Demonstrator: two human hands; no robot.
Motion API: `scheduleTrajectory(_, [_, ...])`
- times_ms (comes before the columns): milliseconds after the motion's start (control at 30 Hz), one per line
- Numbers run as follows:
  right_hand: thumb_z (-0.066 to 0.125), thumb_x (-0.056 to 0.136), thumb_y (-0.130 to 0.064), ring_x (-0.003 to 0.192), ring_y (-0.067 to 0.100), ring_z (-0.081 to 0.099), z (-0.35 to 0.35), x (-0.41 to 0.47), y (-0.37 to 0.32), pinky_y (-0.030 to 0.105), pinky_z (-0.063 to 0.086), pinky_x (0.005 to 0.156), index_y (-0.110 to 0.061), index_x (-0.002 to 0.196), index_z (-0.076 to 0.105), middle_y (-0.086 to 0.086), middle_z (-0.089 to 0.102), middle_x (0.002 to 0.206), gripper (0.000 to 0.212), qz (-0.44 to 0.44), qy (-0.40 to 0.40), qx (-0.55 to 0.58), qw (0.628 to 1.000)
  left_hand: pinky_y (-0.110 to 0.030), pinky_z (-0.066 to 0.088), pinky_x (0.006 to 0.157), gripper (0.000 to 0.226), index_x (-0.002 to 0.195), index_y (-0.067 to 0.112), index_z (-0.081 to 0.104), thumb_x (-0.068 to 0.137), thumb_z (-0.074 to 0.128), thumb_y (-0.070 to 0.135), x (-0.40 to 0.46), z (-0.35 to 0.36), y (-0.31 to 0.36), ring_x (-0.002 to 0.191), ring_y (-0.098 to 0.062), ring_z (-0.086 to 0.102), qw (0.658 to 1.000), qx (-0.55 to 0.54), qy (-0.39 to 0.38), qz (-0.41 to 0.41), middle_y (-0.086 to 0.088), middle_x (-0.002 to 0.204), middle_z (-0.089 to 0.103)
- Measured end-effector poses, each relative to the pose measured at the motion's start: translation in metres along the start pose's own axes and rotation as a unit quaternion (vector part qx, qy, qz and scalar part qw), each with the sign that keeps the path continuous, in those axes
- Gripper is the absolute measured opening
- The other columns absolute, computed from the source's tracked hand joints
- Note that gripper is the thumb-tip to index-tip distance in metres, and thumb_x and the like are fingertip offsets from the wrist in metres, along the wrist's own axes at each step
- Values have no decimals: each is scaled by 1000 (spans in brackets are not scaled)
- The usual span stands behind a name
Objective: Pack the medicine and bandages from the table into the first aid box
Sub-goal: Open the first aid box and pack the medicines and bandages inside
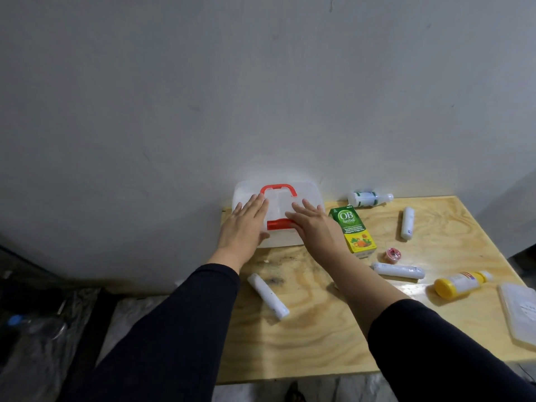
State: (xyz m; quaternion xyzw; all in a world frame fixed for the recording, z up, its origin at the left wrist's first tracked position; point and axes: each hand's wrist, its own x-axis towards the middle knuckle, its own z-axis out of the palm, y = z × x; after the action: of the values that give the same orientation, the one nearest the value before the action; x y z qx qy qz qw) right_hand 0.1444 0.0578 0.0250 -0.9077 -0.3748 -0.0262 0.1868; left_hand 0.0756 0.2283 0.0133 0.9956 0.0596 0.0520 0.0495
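Note:
The white first aid box [304, 192], with a red handle [278, 188] and a red latch [278, 224], stands closed at the table's back left against the wall. My left hand [246, 227] lies flat on the lid's left side, fingers apart. My right hand [311, 223] rests flat on the lid's right side, beside the latch. Loose on the table lie a green OB herbal carton [352, 227], a white bottle [368, 198], a yellow-capped bottle [461, 284], a small pink tape roll [391, 255] and three white bandage rolls [268, 295], [398, 270], [407, 222].
The plywood table [319, 343] ends at the front near my sleeves and at the right. A flat translucent lid or tray [519, 314] lies at the right edge. The grey wall [261, 97] stands right behind the box. Dark clutter and a plastic bottle [37, 326] sit on the floor to the left.

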Motion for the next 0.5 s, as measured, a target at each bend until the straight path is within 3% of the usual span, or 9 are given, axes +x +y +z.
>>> scheduleTrajectory(500, [57, 94, -12, 136, 35, 41, 2, -3, -3, 53, 32, 111, -14, 116, 64, 9, 54, 140, 23, -27, 4, -52, 998, -29, 7, 115, 86, 152, 14, 15, 85, 68, 11, 2, 4, 1, 148, -17, 13, 999, 32, 38, -15, -2, 160, 17])
